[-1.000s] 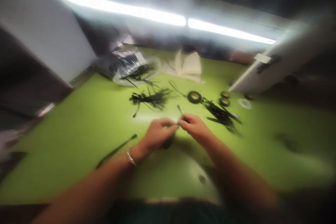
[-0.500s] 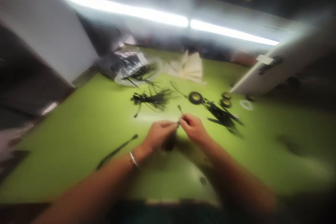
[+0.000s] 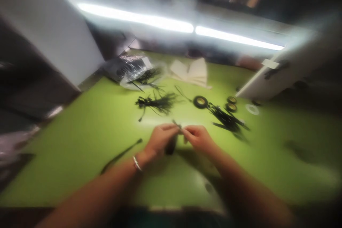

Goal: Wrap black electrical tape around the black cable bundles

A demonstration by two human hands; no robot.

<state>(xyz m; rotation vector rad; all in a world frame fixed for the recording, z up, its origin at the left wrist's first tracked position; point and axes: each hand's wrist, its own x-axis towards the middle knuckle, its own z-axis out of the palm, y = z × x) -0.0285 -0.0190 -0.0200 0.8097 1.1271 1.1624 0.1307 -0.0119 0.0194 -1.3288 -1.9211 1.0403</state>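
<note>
My left hand [image 3: 158, 139] is closed in a pinch, with a thin black cable [image 3: 176, 124] at its fingertips. From the other side my right hand [image 3: 200, 137] pinches the same cable, and the two hands nearly touch. The cable's short end pokes up over the left fingertips; blur hides its detail. Below the left fingers hangs a dark piece [image 3: 170, 146] that I cannot make out. A single black cable with a thicker end [image 3: 125, 150] lies on the table beside my left forearm.
On the green table [image 3: 80, 142] beyond my hands lie a bundle of black cables [image 3: 157, 104] and another bundle [image 3: 226, 117]. Near them are a black tape roll [image 3: 200, 102], smaller rolls [image 3: 231, 107], a white ring [image 3: 252, 109], an open booklet [image 3: 191, 72] and a plastic bag [image 3: 135, 69].
The cable's end stood up beside my right fingers before; now it leans left over the left fingertips. My right hand has dropped slightly. The whole view has shifted a little.
</note>
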